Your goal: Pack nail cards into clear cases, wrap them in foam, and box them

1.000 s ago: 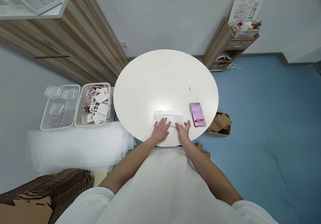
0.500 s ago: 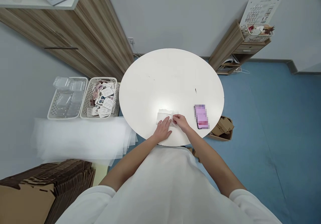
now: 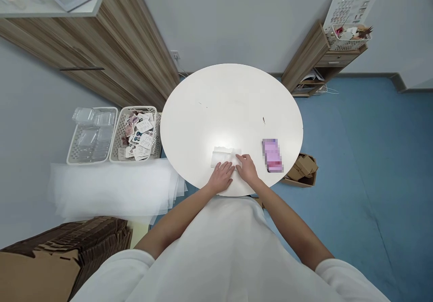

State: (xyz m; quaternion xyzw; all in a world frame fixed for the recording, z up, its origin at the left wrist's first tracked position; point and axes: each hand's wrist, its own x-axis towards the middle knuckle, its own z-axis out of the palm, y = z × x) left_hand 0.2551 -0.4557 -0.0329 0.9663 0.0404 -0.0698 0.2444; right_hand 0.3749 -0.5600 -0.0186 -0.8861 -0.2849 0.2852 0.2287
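Observation:
A folded piece of thin white sheet [image 3: 223, 154] lies near the front edge of the round white table [image 3: 230, 108]. My left hand [image 3: 221, 178] rests flat on its near side, fingers stretched out. My right hand [image 3: 248, 169] lies beside it, fingers flat on the sheet's right end. The two hands nearly touch. A phone with a pink screen [image 3: 272, 155] lies on the table to the right of my right hand.
Left of the table stand a white basket of clear plastic trays [image 3: 91, 135] and a basket of printed cards [image 3: 138, 133], with a stack of white sheets [image 3: 111, 189] in front. Flat cardboard [image 3: 61, 252] lies at bottom left. A box of cardboard pieces [image 3: 301, 169] sits on the blue floor.
The sheet was wide a second ago. My right hand folded its right end over to the left, and now presses flat on the shorter, folded piece. My left hand stayed put.

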